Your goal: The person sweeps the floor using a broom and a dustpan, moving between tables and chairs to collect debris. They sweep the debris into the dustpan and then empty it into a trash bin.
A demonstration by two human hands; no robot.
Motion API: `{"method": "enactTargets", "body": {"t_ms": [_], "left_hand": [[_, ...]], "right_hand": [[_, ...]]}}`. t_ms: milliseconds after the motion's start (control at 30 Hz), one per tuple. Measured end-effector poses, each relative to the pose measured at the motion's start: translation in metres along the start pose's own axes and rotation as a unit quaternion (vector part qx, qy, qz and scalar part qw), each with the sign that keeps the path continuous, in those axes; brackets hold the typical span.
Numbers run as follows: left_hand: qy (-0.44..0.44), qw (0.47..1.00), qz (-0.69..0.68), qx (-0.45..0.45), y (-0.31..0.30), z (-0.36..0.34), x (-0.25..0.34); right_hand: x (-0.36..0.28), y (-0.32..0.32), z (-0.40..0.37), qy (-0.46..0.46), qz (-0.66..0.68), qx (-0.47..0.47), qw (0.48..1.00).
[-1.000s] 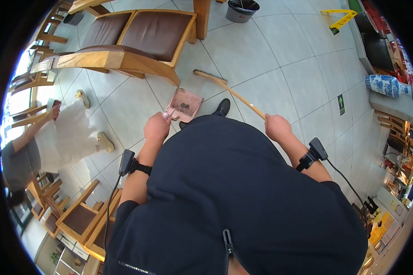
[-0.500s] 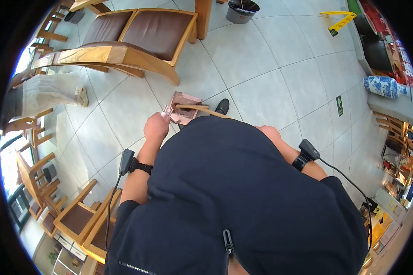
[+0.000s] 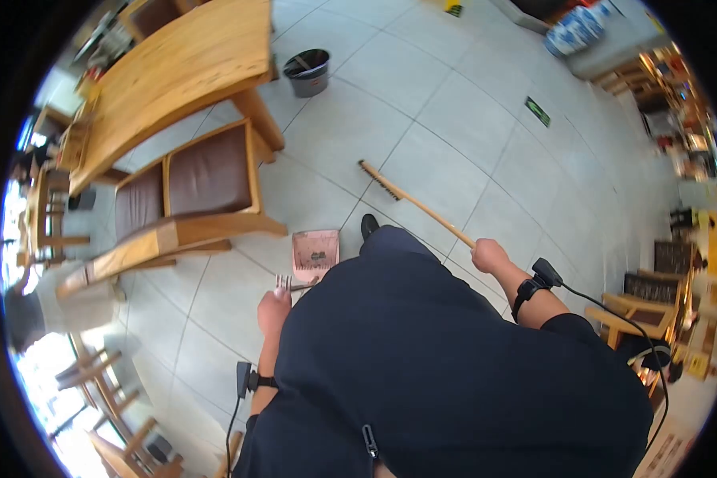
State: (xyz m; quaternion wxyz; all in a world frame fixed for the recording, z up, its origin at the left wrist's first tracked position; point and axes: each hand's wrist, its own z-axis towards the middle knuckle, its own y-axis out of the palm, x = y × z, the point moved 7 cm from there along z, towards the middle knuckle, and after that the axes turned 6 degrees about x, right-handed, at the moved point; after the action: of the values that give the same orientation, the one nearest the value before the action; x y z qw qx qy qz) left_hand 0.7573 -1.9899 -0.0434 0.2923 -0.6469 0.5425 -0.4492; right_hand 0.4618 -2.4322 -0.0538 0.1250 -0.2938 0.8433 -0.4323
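Note:
My left hand (image 3: 274,312) is closed round the handle of a pink dustpan (image 3: 298,253), its pronged pink top showing above my fingers. The pan stands low at the floor in front of me, with some dark debris inside. Part of its handle is hidden by my body. In my right hand (image 3: 490,256) is the wooden stick of a broom (image 3: 434,215). Its narrow head with dark bristles points forward and left, at the floor tiles beyond my shoe (image 3: 370,226).
A wooden bench (image 3: 183,239) with brown cushions stands left of the dustpan, beside a wooden table (image 3: 191,60). A dark bucket (image 3: 307,80) is further ahead. A blue-and-white vase (image 3: 577,30) stands at the far right. Another person (image 3: 72,299) is at the left edge.
The broom has come away from the dustpan and now extends out to the right, its head on the forward side. My view has turned, bringing the table and bucket nearer the middle.

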Motion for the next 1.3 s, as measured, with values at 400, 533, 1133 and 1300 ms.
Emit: {"method": "enactTargets", "body": {"t_ms": [400, 533, 1133, 1300], "left_hand": [[-0.02, 0.998, 0.048, 0.026, 0.008, 0.026, 0.04], [-0.033, 0.996, 0.01, 0.08, 0.008, 0.032, 0.074], [-0.065, 0.982, -0.029, 0.174, -0.056, 0.102, 0.243], [-0.061, 0.986, -0.036, 0.151, -0.054, 0.146, 0.258]], "right_hand": [[0.197, 0.06, 0.079, 0.443, 0.472, 0.046, 0.761], [0.236, 0.04, 0.137, 0.527, 0.56, 0.108, 0.63], [0.042, -0.123, 0.374, 0.183, 0.306, 0.014, 0.934], [-0.066, -0.186, 0.349, 0.056, 0.153, -0.05, 0.985]]}}
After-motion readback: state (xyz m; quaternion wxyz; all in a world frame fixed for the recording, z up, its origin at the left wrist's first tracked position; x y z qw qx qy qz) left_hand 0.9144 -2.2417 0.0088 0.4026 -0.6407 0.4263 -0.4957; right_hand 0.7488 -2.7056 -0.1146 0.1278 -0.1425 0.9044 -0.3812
